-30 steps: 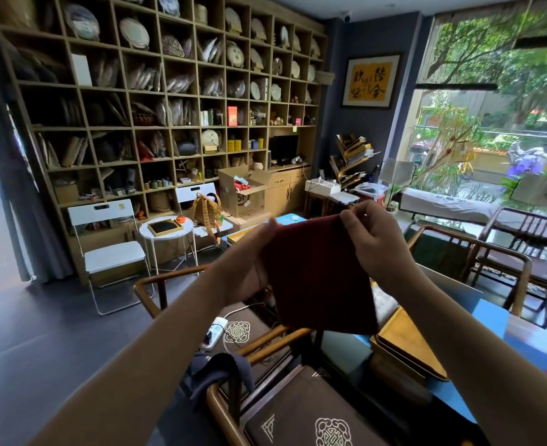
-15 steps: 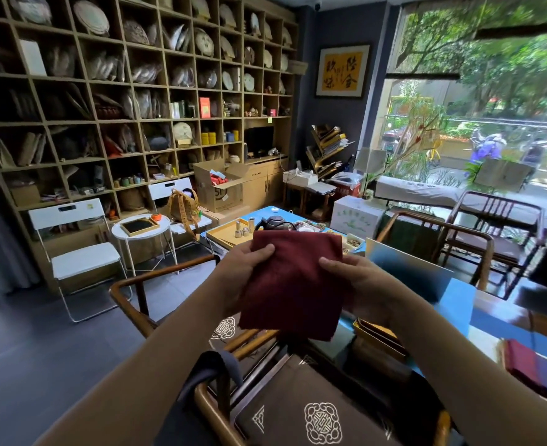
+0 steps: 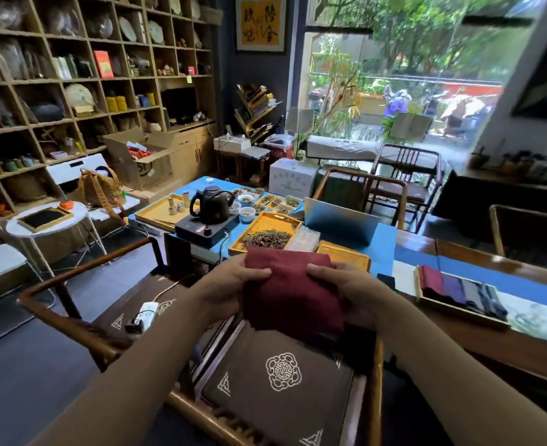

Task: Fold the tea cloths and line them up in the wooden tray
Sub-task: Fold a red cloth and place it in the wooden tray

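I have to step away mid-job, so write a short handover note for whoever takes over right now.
Left hand and right hand: both grip the dark red cloth, held in the air over the chair cushion, part folded.
Wooden tray: on the table at right, with folded cloths already lined up inside.
Left: finish this fold and add the cloth to the row.

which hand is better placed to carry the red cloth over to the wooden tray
Probably the right hand: the wooden tray lies on its side, so the left hand would cross the body. Both grip the red cloth.
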